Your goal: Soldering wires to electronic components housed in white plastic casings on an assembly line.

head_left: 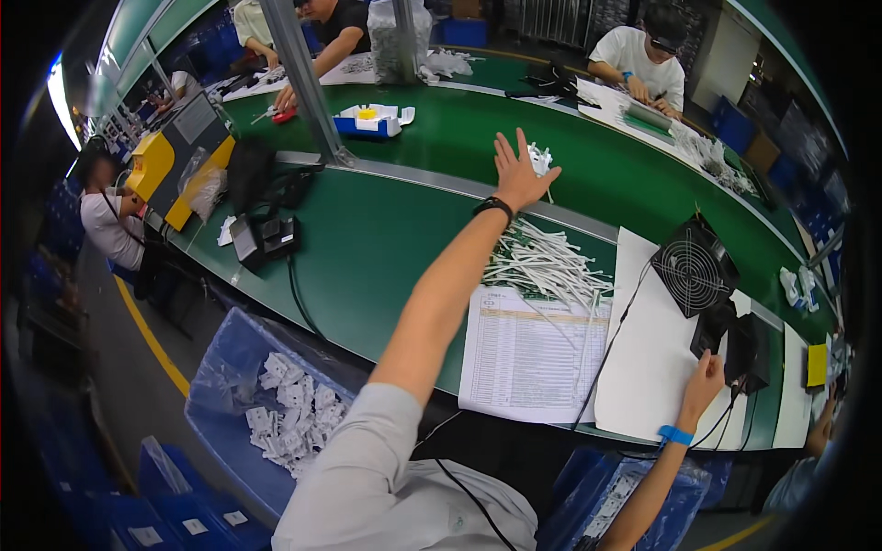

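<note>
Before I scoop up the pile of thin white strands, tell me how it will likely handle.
The white strands are probably light, being so thin. Many look fairly straight, suggesting some stiffness. Lying crisscrossed and apparently unbound, they may snag or scatter.

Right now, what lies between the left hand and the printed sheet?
In the head view, a metal rail, then a pile of thin white cable-like strips that overlaps the printed sheet.
</note>
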Motion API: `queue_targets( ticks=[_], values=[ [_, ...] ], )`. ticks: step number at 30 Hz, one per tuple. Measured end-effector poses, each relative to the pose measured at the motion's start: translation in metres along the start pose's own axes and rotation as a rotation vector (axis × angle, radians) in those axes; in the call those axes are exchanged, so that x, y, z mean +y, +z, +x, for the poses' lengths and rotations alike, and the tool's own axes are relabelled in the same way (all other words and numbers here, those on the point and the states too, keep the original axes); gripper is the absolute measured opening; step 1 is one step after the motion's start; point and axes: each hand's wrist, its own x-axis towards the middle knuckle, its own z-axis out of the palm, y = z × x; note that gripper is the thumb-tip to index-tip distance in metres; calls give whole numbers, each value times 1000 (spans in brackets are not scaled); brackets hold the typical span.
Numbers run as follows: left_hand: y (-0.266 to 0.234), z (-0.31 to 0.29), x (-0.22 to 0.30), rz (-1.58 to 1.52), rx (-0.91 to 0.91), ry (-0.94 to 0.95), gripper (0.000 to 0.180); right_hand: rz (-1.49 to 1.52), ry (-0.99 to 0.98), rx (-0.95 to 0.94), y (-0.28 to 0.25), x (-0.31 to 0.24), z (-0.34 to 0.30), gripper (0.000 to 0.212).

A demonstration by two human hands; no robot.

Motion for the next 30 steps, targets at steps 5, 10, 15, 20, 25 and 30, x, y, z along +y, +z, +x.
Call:
queue_targets(
  ticks=[5,10,15,20,25,30],
  values=[
    [-91,-27,-35,429,-164,377,105,20,-35,-35,-2,-3,0,38],
    [-270,-151,-35,327,-297,470,34,122,-43,-85,17,-13,0,37],
    [-387,-297,-54,442,109,454,35,202,-30,-52,4,4,3,31],
    [-464,-458,-225,757,442,-246,33,291,29,-48,-8,53,28,34],
    [-488,-633,-396,693,-78,-1062,51,293,7,-205,16,-6,-1,30],
    [-432,-668,-436,838,-368,-1362,102,60,-248,-344,-13,-95,-73,30]
  ],
)
